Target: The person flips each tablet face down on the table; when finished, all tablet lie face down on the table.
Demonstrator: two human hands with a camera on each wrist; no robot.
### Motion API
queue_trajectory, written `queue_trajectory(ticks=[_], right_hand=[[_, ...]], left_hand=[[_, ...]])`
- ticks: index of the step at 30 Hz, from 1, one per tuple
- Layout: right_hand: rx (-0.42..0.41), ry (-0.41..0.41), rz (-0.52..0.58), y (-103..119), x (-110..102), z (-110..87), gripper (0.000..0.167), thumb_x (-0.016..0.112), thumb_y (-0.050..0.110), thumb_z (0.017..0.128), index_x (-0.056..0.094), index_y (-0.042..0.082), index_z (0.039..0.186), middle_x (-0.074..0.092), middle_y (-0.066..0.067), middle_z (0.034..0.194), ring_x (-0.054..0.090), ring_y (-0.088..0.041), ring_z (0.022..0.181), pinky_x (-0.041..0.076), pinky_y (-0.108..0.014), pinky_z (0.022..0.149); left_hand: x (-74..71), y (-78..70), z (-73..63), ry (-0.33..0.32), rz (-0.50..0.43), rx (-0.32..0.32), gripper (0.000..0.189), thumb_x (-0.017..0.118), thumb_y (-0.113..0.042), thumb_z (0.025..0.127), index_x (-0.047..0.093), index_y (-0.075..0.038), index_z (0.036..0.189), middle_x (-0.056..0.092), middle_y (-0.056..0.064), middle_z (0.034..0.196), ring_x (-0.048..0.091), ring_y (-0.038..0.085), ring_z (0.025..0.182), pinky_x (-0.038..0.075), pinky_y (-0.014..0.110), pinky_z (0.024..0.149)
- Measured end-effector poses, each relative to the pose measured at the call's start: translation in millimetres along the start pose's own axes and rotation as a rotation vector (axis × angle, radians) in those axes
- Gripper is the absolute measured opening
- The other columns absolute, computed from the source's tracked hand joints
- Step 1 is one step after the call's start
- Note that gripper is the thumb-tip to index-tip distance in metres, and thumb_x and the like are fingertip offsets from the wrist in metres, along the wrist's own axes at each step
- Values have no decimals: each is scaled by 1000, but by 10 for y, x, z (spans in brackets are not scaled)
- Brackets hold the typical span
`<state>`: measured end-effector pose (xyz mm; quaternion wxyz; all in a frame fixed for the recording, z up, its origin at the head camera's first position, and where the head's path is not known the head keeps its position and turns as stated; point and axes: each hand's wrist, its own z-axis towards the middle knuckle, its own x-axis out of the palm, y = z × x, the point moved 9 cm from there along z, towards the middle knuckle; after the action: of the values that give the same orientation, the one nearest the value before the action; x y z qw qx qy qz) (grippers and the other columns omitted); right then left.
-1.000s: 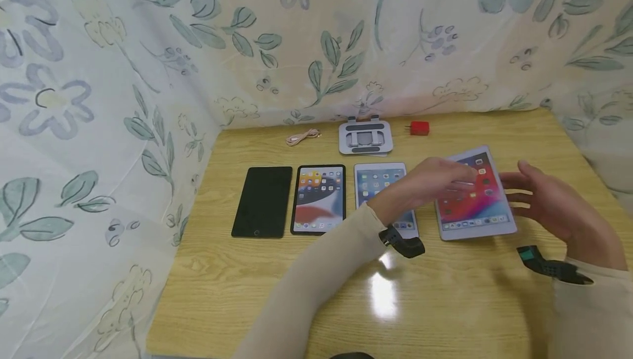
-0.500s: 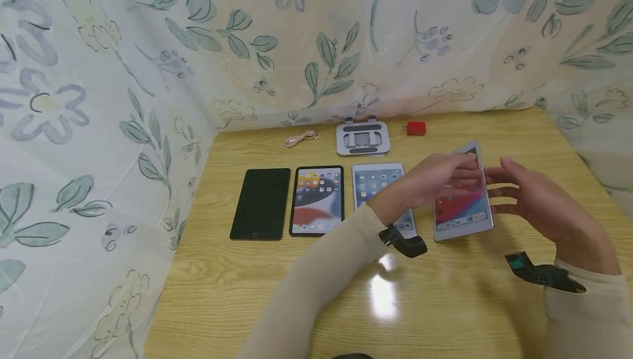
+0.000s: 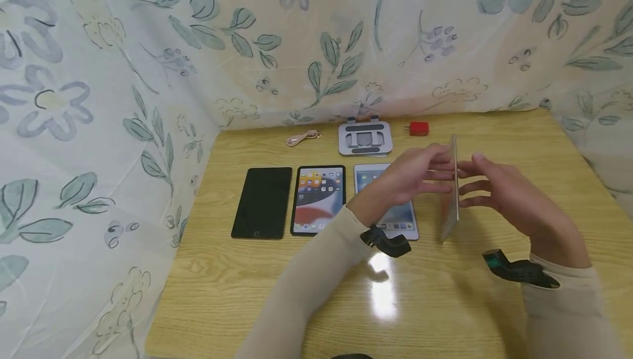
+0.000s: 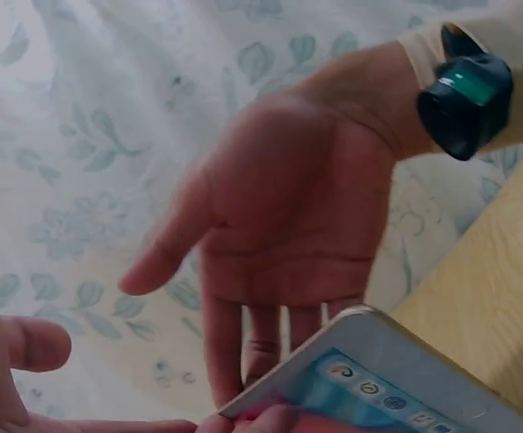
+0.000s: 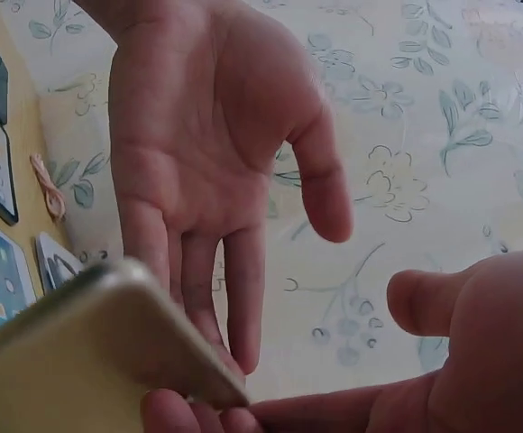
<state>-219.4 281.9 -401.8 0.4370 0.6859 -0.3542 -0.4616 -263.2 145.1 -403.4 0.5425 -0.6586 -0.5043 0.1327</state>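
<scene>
A gold-backed tablet (image 3: 454, 183) stands on edge above the table, nearly edge-on to the head view. My left hand (image 3: 410, 176) has its straight fingers on the screen side, thumb apart. On the other side, the extended fingers of my right hand (image 3: 511, 194) touch the back. Part of the lit screen of this tablet (image 4: 406, 383) shows in the left wrist view, its gold back in the right wrist view. Just left of it lies a white-framed tablet (image 3: 395, 219), partly covered by my left hand and forearm.
Further left are a black-framed lit tablet (image 3: 318, 199) and a dark-screened tablet (image 3: 262, 202). Along the back lie a coiled cable (image 3: 303, 137), a folded grey stand (image 3: 365, 137) and a red charger plug (image 3: 419, 128). A floral cloth (image 3: 296, 51) hangs behind the wooden table (image 3: 395, 304).
The tablet between my hands has turned from screen-up to standing on edge. Both hands have shifted left with it, the right hand more. The other items lie as before.
</scene>
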Motion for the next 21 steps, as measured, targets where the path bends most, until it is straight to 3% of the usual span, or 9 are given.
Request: queue_trajectory(ticks=[4,6,12,14,21], right_hand=[[-60,41,63,-101,45,46,68,21,44,122,40,-7,162,58,2,139,71,-11,115,65,-26,92],[-45,49,71,-228,51,67,68,20,45,122,41,-6,162,60,-1,143,71,-10,117,64,-25,93],[182,53,29,-783,56,53,87,19,60,118,28,-12,166,39,-38,165,66,-14,128,63,-23,95],[212,52,40,-880,57,36,90,18,60,117,24,-15,166,32,-43,167,65,-16,128,64,-25,96],[215,30,76,-940,-3,-6,90,19,59,117,19,-16,167,30,-43,168,62,10,111,64,-24,94]], left_hand=[[-142,-5,-44,-18,6,-21,55,61,-34,112,58,3,152,69,14,140,69,32,128,63,60,105],[-209,8,-56,-23,9,-40,58,62,-37,111,57,2,154,67,15,145,67,32,129,63,62,102],[-335,130,-54,-12,24,-101,63,59,-44,112,53,0,156,58,14,154,64,33,129,63,63,102],[-376,184,-52,-11,24,-113,64,57,-45,112,52,1,157,59,13,150,63,32,125,62,64,104],[-428,345,10,6,-4,-107,63,53,-42,113,50,4,157,57,13,135,60,32,116,55,68,112]])
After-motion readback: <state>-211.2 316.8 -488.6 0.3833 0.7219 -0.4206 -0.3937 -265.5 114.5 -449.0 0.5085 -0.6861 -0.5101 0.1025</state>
